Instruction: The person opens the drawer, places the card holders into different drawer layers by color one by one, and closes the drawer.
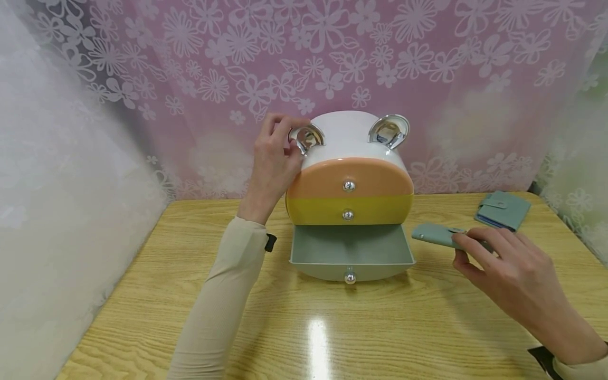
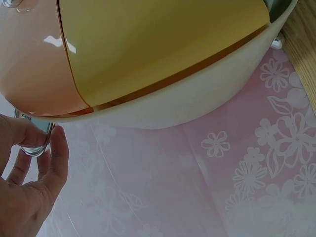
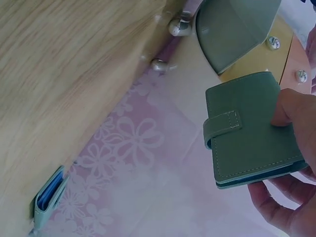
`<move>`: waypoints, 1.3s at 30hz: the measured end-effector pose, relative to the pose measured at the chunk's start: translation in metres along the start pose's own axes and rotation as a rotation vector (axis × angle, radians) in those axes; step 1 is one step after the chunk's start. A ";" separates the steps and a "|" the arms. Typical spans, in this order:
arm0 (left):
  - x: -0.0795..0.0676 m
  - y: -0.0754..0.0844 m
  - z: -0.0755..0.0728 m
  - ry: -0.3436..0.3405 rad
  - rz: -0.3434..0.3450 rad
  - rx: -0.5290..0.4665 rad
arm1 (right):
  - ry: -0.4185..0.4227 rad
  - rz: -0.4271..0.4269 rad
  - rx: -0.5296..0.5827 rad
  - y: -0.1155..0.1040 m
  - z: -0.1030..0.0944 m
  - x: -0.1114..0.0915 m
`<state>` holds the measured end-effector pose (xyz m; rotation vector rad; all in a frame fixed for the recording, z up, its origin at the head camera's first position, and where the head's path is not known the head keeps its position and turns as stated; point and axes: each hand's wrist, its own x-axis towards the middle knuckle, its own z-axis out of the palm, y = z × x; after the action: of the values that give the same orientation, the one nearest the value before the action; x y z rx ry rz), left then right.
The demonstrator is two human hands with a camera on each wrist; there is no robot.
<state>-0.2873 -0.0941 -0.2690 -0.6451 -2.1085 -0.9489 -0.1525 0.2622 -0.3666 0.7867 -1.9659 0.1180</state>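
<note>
A small white drawer box [image 1: 349,129] with two silvery ears stands on the table. Its orange drawer [image 1: 323,177] and yellow drawer [image 1: 318,211] are closed, while the green bottom drawer [image 1: 328,245] is pulled out. With thumb and fingers my left hand [image 1: 275,153] grips the ear [image 1: 311,136] on the left. To the right of the pulled-out drawer, my right hand [image 1: 513,269] pinches a green card holder [image 3: 247,128] with a snap strap, held above the table. A second green card holder [image 1: 503,208] lies at the back right.
The wood-grain table [image 1: 190,295] ends at a pink flowered curtain [image 1: 285,63] behind the box. White patterned cloth [image 1: 62,184] hangs along the left side. Silver knobs [image 1: 350,278] stick out from the drawer fronts.
</note>
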 end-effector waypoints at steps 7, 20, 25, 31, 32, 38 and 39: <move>0.000 -0.001 0.000 -0.001 0.011 0.008 | 0.018 -0.008 0.032 -0.006 -0.001 0.005; -0.001 -0.001 0.000 -0.005 0.012 0.011 | 0.102 -0.021 0.124 -0.019 0.004 0.017; 0.000 0.000 0.000 -0.008 0.001 0.013 | 0.108 -0.034 0.153 -0.024 0.006 0.021; 0.000 0.000 -0.001 -0.009 -0.010 0.008 | 0.129 -0.046 0.194 -0.031 0.012 0.027; 0.000 0.000 -0.001 -0.009 -0.010 0.010 | 0.128 -0.047 0.201 -0.033 0.013 0.027; 0.001 -0.001 0.000 -0.006 -0.006 0.014 | 0.098 -0.052 0.214 -0.038 0.017 0.028; 0.001 -0.001 0.000 -0.005 -0.005 0.012 | 0.095 -0.053 0.216 -0.038 0.018 0.028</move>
<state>-0.2881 -0.0946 -0.2687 -0.6365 -2.1193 -0.9378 -0.1533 0.2118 -0.3623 0.9544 -1.8607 0.3349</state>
